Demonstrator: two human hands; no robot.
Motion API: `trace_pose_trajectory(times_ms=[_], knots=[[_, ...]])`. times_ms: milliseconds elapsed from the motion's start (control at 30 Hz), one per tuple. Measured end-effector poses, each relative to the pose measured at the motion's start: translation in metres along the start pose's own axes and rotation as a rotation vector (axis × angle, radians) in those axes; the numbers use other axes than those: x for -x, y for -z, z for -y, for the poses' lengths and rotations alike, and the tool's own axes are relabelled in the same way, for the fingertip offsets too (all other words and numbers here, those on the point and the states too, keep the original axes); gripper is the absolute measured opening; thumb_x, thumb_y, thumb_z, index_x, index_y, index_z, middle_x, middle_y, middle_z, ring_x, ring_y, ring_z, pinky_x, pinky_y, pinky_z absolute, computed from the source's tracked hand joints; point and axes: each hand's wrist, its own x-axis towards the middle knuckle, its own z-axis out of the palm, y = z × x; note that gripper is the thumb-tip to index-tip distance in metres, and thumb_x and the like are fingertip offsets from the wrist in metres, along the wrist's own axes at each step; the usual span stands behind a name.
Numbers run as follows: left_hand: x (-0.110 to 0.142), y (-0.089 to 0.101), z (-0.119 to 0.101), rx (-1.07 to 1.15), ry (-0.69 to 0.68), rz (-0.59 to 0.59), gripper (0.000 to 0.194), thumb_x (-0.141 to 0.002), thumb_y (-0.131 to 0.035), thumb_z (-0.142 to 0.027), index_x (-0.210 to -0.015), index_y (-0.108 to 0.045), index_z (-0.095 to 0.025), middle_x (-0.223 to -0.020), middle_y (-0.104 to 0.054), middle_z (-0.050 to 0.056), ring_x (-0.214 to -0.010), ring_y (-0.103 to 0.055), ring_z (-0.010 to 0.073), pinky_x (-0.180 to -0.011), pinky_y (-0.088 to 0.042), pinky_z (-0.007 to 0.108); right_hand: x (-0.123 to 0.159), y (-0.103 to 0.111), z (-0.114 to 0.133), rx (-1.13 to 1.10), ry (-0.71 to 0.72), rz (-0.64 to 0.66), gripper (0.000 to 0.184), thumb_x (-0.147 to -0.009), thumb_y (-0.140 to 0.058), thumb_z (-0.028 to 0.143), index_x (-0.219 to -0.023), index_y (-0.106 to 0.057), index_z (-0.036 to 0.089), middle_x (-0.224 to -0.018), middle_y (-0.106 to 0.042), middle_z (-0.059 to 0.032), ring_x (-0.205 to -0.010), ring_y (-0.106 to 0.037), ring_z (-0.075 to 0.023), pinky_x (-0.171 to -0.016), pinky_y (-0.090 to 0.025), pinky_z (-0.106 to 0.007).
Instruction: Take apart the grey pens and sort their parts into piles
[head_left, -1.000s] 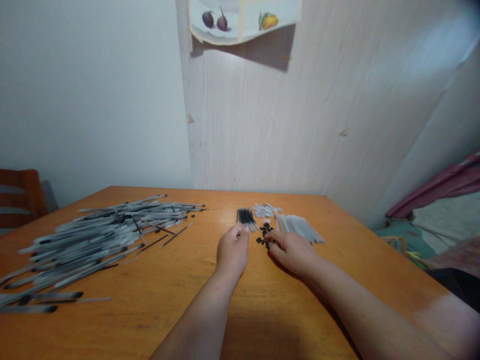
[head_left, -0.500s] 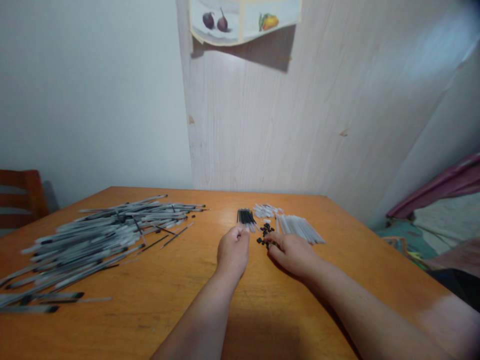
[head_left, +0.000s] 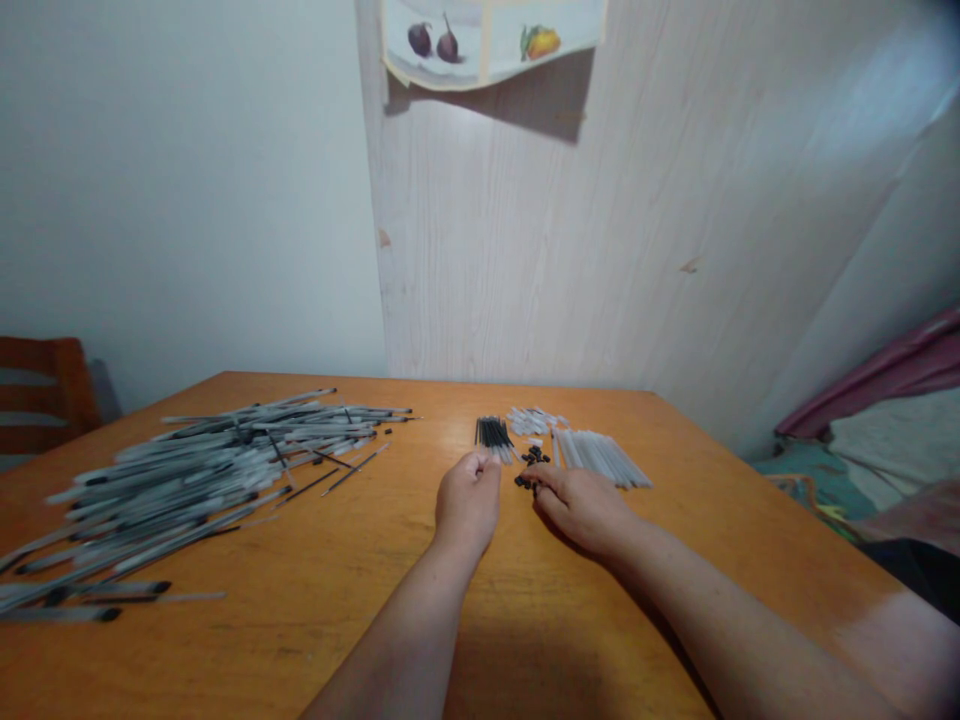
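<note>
My left hand [head_left: 466, 505] is closed in a fist, thumb on top, just in front of a row of slim black pen refills [head_left: 492, 432] with pale ends. Whatever it grips is hidden by the fingers. To its right, my right hand [head_left: 581, 505] reaches palm down into a small heap of black plugs [head_left: 535, 455]. Its index finger is stretched over the plugs and touches them, with the thumb a little apart below. Clear white pen barrels [head_left: 600, 458] lie side by side beyond that hand. Small whitish pieces [head_left: 534, 421] are scattered behind the plugs.
A large pile of pens [head_left: 202, 470] with black ends spreads over the left of the wooden table [head_left: 360, 620]. Some loose dark refills [head_left: 352, 470] lie at its right edge. A wall stands behind the table, and a chair [head_left: 45, 395] is at the left.
My right index finger has stretched slightly left and forward over the black plugs. My left hand stays in place. The view has shifted very slightly.
</note>
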Motion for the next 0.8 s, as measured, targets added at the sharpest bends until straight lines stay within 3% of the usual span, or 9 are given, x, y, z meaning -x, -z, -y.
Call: trace_pose_trajectory(times_ms=[133,400,800], knots=[[0.001,0.000,-0.001,0.004,-0.007,-0.020,0.035,-0.088,-0.051,-0.046,-0.067,-0.059,-0.020,-0.055,-0.049,-0.004,-0.053,-0.042,0.0120,-0.051,-0.026,0.024,-0.001,0.000,-0.002,-0.031,0.008,0.011,0.043,-0.094,-0.039,0.029,-0.129,-0.065,0.032,-0.110,-0.076,-0.0066,-0.096,-0.070,-0.0243,-0.079,-0.044,-0.032],[0.002,0.001,-0.003,-0.017,-0.005,-0.022,0.035,-0.088,-0.051,-0.047,-0.066,-0.059,-0.020,-0.055,-0.051,-0.003,-0.054,-0.044,0.0123,-0.052,-0.026,0.024,-0.003,0.007,-0.016,-0.058,-0.174,-0.085,0.041,-0.096,-0.037,0.031,-0.125,-0.067,0.029,-0.109,-0.075,-0.0073,-0.099,-0.067,-0.0245,-0.079,-0.043,-0.030],[0.002,0.002,-0.001,-0.029,0.000,-0.007,0.036,-0.087,-0.052,-0.051,-0.069,-0.060,-0.021,-0.056,-0.051,-0.003,-0.055,-0.045,0.0135,-0.053,-0.027,0.024,-0.005,0.012,-0.037,-0.044,-0.269,-0.079,0.038,-0.095,-0.043,0.036,-0.119,-0.071,0.029,-0.113,-0.074,-0.0056,-0.102,-0.065,-0.0237,-0.077,-0.044,-0.029]])
